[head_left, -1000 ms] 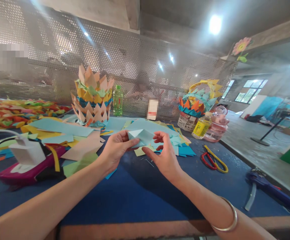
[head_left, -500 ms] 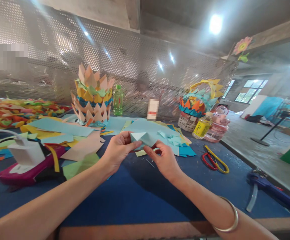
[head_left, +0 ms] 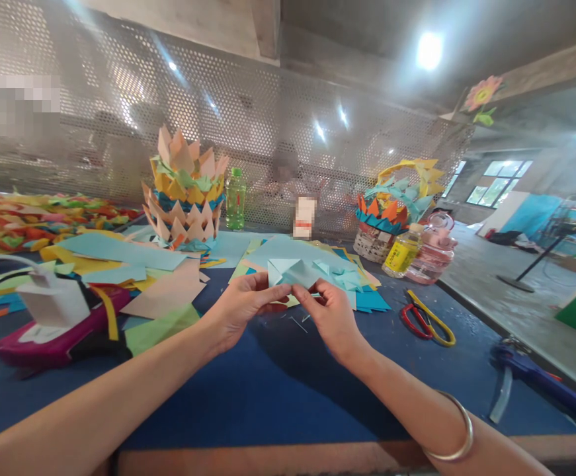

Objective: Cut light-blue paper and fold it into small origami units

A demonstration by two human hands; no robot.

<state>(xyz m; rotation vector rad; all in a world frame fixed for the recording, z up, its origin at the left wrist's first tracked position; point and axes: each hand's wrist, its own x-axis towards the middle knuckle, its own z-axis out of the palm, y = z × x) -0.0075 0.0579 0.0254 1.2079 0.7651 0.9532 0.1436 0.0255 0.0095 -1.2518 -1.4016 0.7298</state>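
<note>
A small folded piece of pale blue paper (head_left: 291, 270) is held up over the table between my two hands. My left hand (head_left: 250, 301) pinches its lower left edge between thumb and fingers. On the lower right edge, my right hand (head_left: 323, 307) pinches it the same way, and the two thumbs nearly meet at the bottom. Creased flaps show on the paper's upper face; its underside is hidden. Just behind it lie flat light blue sheets (head_left: 280, 248) and several small folded blue pieces (head_left: 347, 279).
Scissors (head_left: 427, 320) and a blue glue gun (head_left: 526, 370) lie at the right. A purple power strip (head_left: 34, 350) with a white plug sits left, near paper sheets (head_left: 163, 291). Behind stand a folded-paper basket (head_left: 183, 221), a green bottle (head_left: 235, 201), another basket (head_left: 379, 235) and a yellow-labelled bottle (head_left: 401, 254).
My left hand has shifted its grip down and towards the right, closer to my right hand. The paper has turned slightly, showing more of its folded flaps.
</note>
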